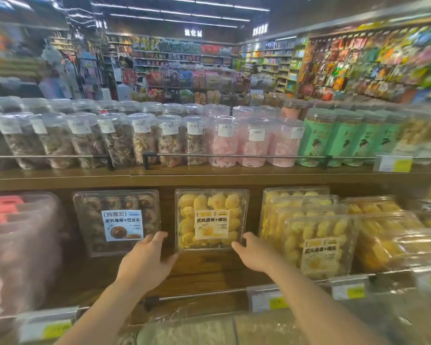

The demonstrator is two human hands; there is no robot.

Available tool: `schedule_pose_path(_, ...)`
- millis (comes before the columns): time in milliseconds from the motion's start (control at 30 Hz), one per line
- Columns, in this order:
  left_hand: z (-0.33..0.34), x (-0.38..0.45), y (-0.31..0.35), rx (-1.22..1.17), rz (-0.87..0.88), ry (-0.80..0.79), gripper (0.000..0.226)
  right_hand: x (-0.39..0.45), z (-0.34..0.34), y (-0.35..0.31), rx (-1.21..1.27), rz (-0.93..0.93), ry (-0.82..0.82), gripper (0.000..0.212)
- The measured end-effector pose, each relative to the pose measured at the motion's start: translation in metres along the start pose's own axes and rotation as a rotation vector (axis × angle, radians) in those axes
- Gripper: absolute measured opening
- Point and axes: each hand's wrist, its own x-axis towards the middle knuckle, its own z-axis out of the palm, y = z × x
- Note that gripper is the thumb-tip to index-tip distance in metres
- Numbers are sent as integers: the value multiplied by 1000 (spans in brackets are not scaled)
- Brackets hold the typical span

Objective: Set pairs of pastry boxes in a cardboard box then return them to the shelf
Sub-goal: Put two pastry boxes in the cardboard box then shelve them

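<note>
Both my hands reach at the clear plastic pastry box of yellow pastries, standing upright on the brown wooden shelf.

My left hand has its grip spread wide, fingers straight, holding nothing, just beside the box's lower left corner; my right hand is likewise splayed and holding nothing at the lower right corner, fingertips near or touching, I cannot tell which. A clear plastic box of brown chocolate pastries stands close on the left, a leaning row of yellow pastry boxes crowds the right, and a thin metal rail runs along the shelf front.
</note>
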Motion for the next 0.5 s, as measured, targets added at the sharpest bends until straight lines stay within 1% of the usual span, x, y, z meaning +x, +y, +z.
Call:
schedule_pose_path(100,-25,-25,-2,80,21,-118,67,-33,-7,-11,-143,-122,18,54)
schedule_pose_path(200,-45,-52,-9,115,29,-118,71,-65,-5,-21,-408,-229,99,47)
schedule_pose_path(300,-60,-80,-21,131,15,-88,69,-95,3,-34,-566,-294,124,54)
schedule_pose_path(500,-84,-151,-53,124,-85,-9,63,-135,34,-75,-620,-423,101,68)
